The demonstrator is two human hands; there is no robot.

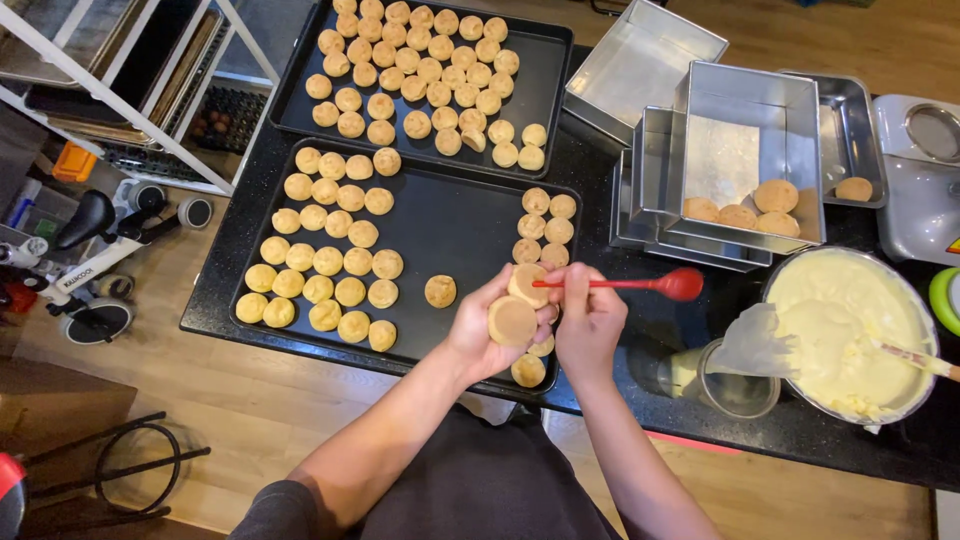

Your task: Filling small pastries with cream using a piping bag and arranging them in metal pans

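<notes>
two small round golden-brown pastry puffs (514, 318) sit gripped in the left hand (487, 328), flat undersides up; the right hand (588, 322), just right, pinches a red long-handled spoon (640, 284) over the near black baking tray (460, 230).

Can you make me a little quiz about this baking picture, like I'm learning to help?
1. True or false: the left hand holds two puff shells.
2. What colour is the spoon in the right hand?
A) red B) green C) blue
3. Which black baking tray is fuller, the far tray or the near tray?

Key: 1 true. 2 A. 3 the far tray; the near one has a bare middle.
</notes>
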